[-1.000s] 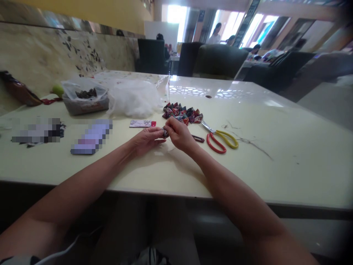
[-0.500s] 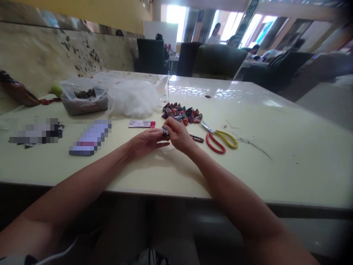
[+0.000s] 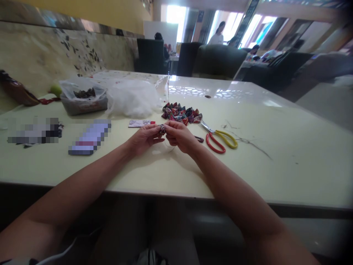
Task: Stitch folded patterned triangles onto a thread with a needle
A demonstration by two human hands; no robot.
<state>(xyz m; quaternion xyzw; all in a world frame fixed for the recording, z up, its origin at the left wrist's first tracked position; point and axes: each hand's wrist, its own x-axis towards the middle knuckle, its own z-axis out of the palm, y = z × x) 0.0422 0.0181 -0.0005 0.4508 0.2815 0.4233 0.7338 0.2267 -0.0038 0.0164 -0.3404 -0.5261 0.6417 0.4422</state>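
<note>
Cream bench [image 3: 275, 154] fills mid-frame; patterned fabric pile [image 3: 181, 113] and scissors [image 3: 220, 138] lie centre-right. Left hand [image 3: 145, 138] and right hand [image 3: 179, 135] have shifted slightly left, both still pinching the small fabric piece [image 3: 162, 129] between fingertips, now turned; work continues.

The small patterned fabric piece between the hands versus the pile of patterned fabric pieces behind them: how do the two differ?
The small patterned fabric piece is single and pinched between the fingers of the left hand and the right hand; the pile of patterned fabric pieces holds many, untouched. The single piece is held just above the cream table; the pile rests on it, beside the red and yellow scissors. Both show similar multicoloured print.
</note>
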